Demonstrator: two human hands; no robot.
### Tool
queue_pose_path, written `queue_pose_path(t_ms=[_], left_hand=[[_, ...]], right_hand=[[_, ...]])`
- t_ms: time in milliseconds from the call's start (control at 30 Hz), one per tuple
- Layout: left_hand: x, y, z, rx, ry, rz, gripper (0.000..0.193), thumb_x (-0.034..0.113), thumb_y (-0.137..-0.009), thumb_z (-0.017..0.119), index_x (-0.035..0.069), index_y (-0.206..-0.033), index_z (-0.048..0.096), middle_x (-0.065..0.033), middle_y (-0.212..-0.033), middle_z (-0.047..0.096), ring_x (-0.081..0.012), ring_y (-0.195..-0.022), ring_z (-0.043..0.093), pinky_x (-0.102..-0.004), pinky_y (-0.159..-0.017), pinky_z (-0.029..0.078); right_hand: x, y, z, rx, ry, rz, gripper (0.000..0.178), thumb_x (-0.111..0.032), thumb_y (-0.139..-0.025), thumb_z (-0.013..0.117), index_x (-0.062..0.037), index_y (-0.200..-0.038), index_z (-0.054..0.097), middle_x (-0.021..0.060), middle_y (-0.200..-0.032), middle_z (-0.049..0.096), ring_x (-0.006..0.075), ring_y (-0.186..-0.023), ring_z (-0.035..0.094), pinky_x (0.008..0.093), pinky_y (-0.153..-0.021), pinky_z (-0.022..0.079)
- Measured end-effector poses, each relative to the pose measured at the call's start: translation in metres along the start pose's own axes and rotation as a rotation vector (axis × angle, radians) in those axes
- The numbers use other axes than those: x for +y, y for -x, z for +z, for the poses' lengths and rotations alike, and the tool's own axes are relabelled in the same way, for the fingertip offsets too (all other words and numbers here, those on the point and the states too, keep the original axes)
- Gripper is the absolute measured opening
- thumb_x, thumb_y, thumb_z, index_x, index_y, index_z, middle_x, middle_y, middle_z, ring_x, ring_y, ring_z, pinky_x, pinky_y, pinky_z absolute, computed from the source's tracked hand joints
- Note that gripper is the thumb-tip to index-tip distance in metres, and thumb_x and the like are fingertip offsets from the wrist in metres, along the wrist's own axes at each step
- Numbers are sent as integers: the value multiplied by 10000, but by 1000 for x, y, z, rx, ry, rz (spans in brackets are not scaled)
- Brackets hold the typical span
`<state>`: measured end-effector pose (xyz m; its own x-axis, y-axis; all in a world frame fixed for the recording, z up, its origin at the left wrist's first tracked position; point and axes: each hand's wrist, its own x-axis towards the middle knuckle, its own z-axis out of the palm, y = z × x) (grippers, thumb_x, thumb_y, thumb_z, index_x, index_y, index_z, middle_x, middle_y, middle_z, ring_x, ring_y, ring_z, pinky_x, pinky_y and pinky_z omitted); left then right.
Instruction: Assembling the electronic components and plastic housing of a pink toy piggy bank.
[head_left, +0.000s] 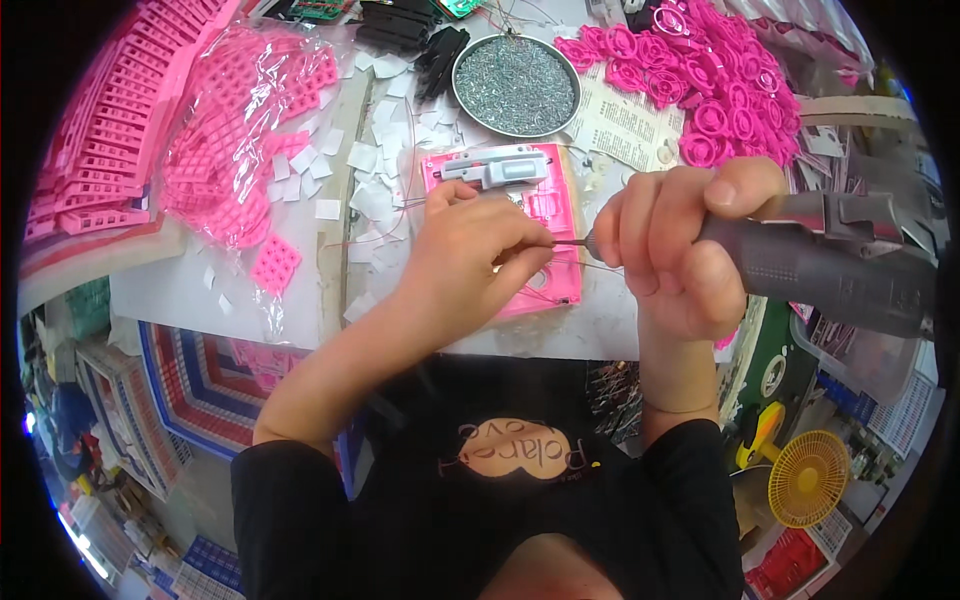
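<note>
My right hand (690,240) is wrapped round a dark grey electric screwdriver (820,260), its thin bit (570,242) pointing left. At the bit's tip, the thumb and index finger of my left hand (475,250) are pinched together; whatever lies between them is too small to make out. Beneath my left hand is a pink plastic casing (570,200) on the bench, partly covered by the hand. A light grey plastic part (505,167) lies across the casing's far end. Thin wires (560,288) run over its near end.
Beyond the casing stands a round tray of small screws (516,85). Pink ring-shaped parts (700,80) are heaped at the far right. Bagged pink grid pieces (235,130) and stacked pink frames (120,110) lie left, with white paper squares (370,200) between. A yellow fan (808,478) stands lower right.
</note>
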<state>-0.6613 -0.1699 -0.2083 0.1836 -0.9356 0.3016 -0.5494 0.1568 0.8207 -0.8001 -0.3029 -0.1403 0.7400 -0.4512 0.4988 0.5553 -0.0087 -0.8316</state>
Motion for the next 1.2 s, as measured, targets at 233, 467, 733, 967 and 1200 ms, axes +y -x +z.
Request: queue_pose_path(t_ms=[233,467,733,967,1200], left_hand=[[-1,-7,-2,-12,-53,18,89,140,-793,783,124,-804,697,6,-768,656,-178,-762,629,-393,-888,358],[-2,-14,-7,60,-302,175,156,167,-753,803,125,-761,653,4,-767,644,-187,-766,631,-432,-931,357],[-1,-13,-9,36,-440,172,172,218,-761,808,129,-816,672,-7,-808,641,-190,-833,638,-472,-948,359],[-32,-38,-19,112,-520,177,174,218,-803,793,137,-926,700,-7,-935,688,-201,-958,634,-504,-1043,304],[-38,-31,-8,86,-484,118,120,165,-823,774,135,-910,696,-3,-887,656,-197,-942,629,-512,-1065,294]], right_hand=[[8,2,3,7,-23,14,311,-179,-977,615,-141,-1240,454,-8,-640,446,125,-531,433,312,-543,429],[8,-2,10,85,-81,-32,323,-59,-904,663,-51,-1148,452,50,-660,530,147,-565,512,338,-596,521],[20,-4,0,-20,1,-19,307,-144,-978,588,-128,-1257,462,3,-649,453,137,-546,439,339,-546,440],[48,-30,-27,213,52,-116,278,7,-912,489,-36,-1186,503,37,-627,447,144,-518,415,342,-513,423],[85,-38,-31,216,152,-81,146,31,-893,561,73,-1024,511,75,-612,547,146,-497,520,329,-500,482]])
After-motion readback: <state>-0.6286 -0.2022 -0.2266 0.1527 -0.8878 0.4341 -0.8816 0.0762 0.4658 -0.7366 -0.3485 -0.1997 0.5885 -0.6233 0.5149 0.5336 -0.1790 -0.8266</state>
